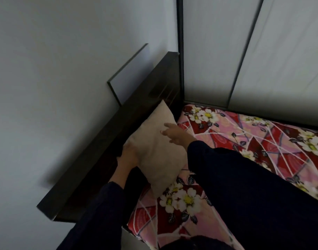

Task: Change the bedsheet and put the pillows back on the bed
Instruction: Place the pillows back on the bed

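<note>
Pillow (155, 150) stands tilted on the sheet (248, 141), its back against the headboard (107, 141) at its 10 o'clock. Left hand (129, 153) grips the pillow's 8 o'clock edge, probably to keep it upright. Right hand (174, 132), fingers straight and spread, rests on the 2 o'clock face, apparently pressing it back. The sheet looks fitted.
</note>
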